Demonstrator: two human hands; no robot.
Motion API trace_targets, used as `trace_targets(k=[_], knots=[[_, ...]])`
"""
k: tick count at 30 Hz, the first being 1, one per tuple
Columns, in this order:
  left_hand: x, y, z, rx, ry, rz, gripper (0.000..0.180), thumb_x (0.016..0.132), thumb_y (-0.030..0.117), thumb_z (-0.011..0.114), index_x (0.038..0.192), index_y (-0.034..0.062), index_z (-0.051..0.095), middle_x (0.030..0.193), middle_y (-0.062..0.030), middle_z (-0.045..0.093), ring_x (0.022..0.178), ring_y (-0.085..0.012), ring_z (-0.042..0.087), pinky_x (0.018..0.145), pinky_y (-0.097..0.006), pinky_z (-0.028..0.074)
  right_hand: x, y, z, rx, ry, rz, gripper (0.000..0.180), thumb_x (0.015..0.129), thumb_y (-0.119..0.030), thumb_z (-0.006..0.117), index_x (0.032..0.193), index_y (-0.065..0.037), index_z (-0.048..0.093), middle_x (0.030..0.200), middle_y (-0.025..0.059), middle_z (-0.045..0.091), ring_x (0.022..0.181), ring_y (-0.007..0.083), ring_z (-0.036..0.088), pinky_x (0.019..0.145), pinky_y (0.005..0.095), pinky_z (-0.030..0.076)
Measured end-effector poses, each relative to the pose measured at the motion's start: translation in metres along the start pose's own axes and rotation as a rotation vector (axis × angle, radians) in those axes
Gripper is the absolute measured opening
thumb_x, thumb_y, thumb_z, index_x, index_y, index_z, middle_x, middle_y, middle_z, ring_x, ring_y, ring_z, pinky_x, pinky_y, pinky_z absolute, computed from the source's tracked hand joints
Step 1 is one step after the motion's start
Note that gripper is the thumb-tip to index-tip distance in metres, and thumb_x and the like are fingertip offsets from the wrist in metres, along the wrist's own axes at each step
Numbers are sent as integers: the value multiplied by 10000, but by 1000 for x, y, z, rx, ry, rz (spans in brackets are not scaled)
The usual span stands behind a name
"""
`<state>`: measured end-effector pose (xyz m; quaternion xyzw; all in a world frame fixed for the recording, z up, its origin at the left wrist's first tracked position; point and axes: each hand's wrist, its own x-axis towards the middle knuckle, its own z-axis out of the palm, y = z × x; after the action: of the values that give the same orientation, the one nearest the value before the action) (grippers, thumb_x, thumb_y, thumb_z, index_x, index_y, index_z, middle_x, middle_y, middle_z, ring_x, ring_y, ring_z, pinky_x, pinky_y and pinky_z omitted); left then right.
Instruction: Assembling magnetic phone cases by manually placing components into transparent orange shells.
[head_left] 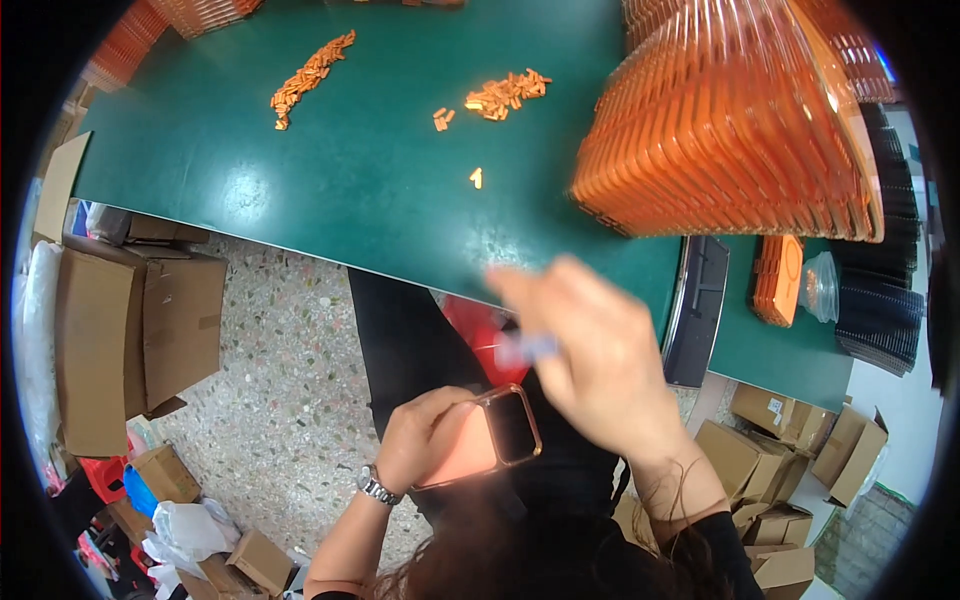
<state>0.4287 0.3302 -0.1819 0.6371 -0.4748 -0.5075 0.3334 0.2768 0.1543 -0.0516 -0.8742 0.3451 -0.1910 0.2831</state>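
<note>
My left hand (415, 440) is closed on an orange phone case (466, 452) with a clear rim and a large window at one end, held above my lap. Through that window shows the dark clothing behind it. Motion blurs my right hand (590, 350), which is raised between the case and the table's front edge, index finger pointing forward. A small white-and-blue object (527, 349) sticks out of its curled fingers, too smeared to name. On the green table (350, 190) two small orange pieces (477, 178) lie apart from a pile of similar orange pieces (508, 95).
A tall stack of orange cases (730, 130) stands at the table's right. Beside it are a dark tray (697, 310), an orange case (777, 280) and a clear plastic bag (821, 285). Another orange pile (310, 80) lies far left. Cardboard boxes (140, 330) stand on the floor.
</note>
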Motion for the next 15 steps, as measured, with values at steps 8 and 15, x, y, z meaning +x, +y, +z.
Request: trace_targets(k=[8,15], knots=[[9,-8,4,-23,54,139,124,983,108,641,1066,86,731,956,-128,721,854,-357,718,752,-410,581,70,47,36,-104,149,63,233,893,45,674,1105,-40,721,1006,137,648,886,358,696,777,435,562],[12,-12,-10,11,3,104,121,998,114,681,1065,20,719,984,-127,723,894,-307,718,799,-361,564,65,49,41,-106,175,49,179,894,64,705,1057,-8,720,960,131,621,841,312,658,741,386,530]])
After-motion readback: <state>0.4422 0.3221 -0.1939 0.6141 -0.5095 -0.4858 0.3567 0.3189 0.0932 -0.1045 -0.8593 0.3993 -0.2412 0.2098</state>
